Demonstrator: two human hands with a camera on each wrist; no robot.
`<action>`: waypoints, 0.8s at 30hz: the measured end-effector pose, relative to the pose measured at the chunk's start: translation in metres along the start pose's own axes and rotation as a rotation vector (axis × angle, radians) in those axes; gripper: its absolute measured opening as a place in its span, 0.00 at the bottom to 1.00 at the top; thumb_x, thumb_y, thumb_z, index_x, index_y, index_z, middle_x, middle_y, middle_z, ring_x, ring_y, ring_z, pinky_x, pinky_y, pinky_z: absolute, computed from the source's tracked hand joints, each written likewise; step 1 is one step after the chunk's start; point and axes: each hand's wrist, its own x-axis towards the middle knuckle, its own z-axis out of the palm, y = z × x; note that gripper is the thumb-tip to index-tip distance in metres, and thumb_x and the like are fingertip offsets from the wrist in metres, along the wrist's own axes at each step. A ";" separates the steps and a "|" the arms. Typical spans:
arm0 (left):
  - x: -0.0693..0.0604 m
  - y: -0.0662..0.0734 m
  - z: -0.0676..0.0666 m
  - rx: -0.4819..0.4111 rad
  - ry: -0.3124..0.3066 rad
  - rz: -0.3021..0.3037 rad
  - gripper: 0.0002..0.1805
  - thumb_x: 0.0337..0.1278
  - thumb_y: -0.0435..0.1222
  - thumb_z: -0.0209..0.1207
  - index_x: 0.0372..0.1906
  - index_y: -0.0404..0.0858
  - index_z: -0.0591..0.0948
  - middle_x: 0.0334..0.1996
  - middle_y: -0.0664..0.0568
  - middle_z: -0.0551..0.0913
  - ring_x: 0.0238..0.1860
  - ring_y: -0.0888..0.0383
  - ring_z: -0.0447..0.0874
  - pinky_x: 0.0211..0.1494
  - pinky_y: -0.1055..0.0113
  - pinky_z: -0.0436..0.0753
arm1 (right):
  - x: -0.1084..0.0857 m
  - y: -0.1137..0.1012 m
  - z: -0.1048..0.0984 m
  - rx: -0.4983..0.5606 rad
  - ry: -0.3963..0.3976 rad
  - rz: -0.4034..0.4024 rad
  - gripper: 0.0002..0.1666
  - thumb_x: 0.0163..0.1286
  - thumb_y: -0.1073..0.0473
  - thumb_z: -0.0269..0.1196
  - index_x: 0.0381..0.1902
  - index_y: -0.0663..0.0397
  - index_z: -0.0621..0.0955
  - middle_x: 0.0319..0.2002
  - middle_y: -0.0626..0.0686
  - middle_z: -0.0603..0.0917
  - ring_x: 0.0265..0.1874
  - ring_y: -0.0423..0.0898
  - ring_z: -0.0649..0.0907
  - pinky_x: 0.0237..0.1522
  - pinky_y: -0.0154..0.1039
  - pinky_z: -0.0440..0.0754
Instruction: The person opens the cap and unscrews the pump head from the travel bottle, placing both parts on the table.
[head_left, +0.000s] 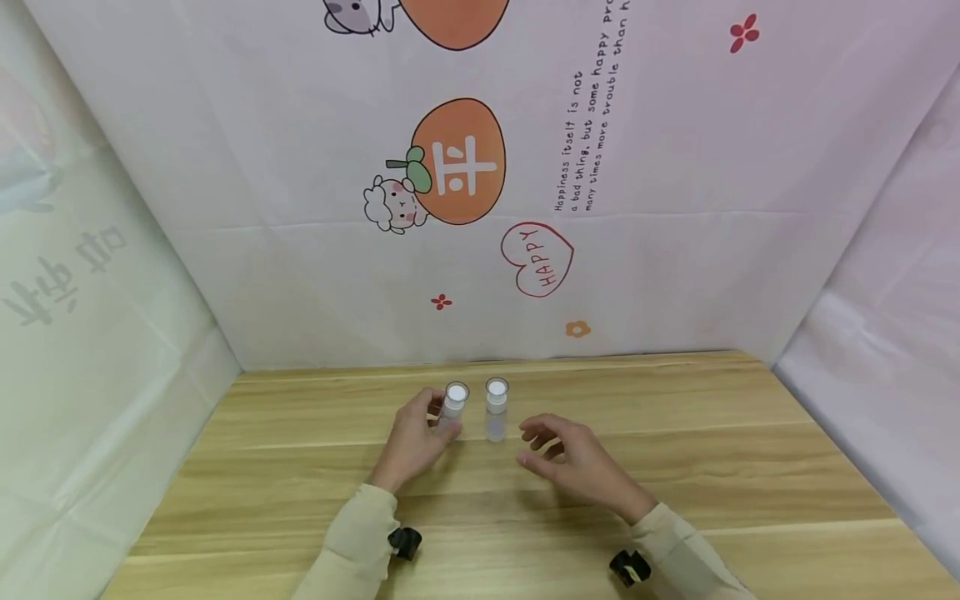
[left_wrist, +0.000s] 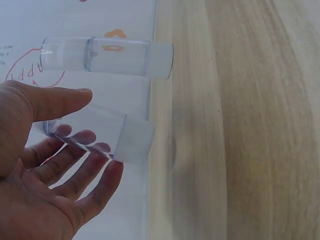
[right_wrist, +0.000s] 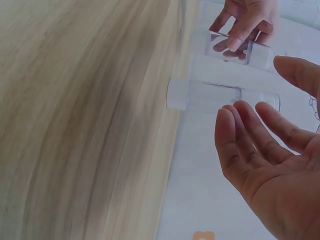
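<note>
My left hand (head_left: pixel 414 443) holds a clear, white-ended bottle (head_left: pixel 453 403), slightly tilted, between thumb and fingers. In the left wrist view, the fingertips of that hand (left_wrist: pixel 55 155) show through the clear wall of the held bottle (left_wrist: pixel 134 140). A second, similar bottle (head_left: pixel 497 408) stands upright on the table just to its right, apart from it. My right hand (head_left: pixel 581 467) hovers to the right of the standing bottle, fingers loosely bent and holding nothing. The right wrist view shows a gap between thumb and fingers of this hand (right_wrist: pixel 280 165), beside the standing bottle (right_wrist: pixel 210 96).
The wood-grain table (head_left: pixel 480 533) meets a white printed cloth backdrop (head_left: pixel 300 283) just behind the bottles. More white cloth hangs at the left and right sides. A black band or mount sits by each sleeve cuff.
</note>
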 end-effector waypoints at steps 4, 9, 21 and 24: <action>-0.003 0.006 -0.001 0.090 0.004 0.069 0.19 0.57 0.31 0.71 0.52 0.34 0.79 0.46 0.46 0.82 0.48 0.50 0.81 0.51 0.55 0.83 | 0.001 0.000 0.000 0.046 0.006 0.016 0.22 0.67 0.58 0.71 0.56 0.57 0.80 0.47 0.52 0.84 0.44 0.54 0.84 0.46 0.52 0.85; -0.007 0.013 -0.002 0.171 0.009 0.157 0.19 0.52 0.30 0.72 0.49 0.35 0.80 0.45 0.47 0.83 0.46 0.51 0.81 0.49 0.53 0.83 | 0.002 -0.001 0.001 0.083 -0.002 0.016 0.24 0.66 0.59 0.72 0.57 0.58 0.79 0.47 0.55 0.84 0.45 0.58 0.84 0.46 0.53 0.85; -0.015 0.028 0.000 0.283 -0.024 0.228 0.19 0.47 0.32 0.74 0.46 0.38 0.81 0.44 0.50 0.83 0.47 0.51 0.80 0.51 0.52 0.81 | 0.003 -0.004 0.004 0.121 -0.004 -0.002 0.26 0.64 0.60 0.73 0.57 0.59 0.78 0.47 0.56 0.83 0.45 0.61 0.84 0.45 0.52 0.85; -0.016 0.031 0.001 0.293 -0.028 0.244 0.18 0.48 0.32 0.75 0.45 0.38 0.82 0.43 0.51 0.82 0.47 0.50 0.80 0.51 0.52 0.81 | 0.003 -0.005 0.004 0.122 -0.003 -0.010 0.26 0.64 0.60 0.73 0.58 0.60 0.78 0.47 0.56 0.83 0.44 0.61 0.84 0.44 0.49 0.86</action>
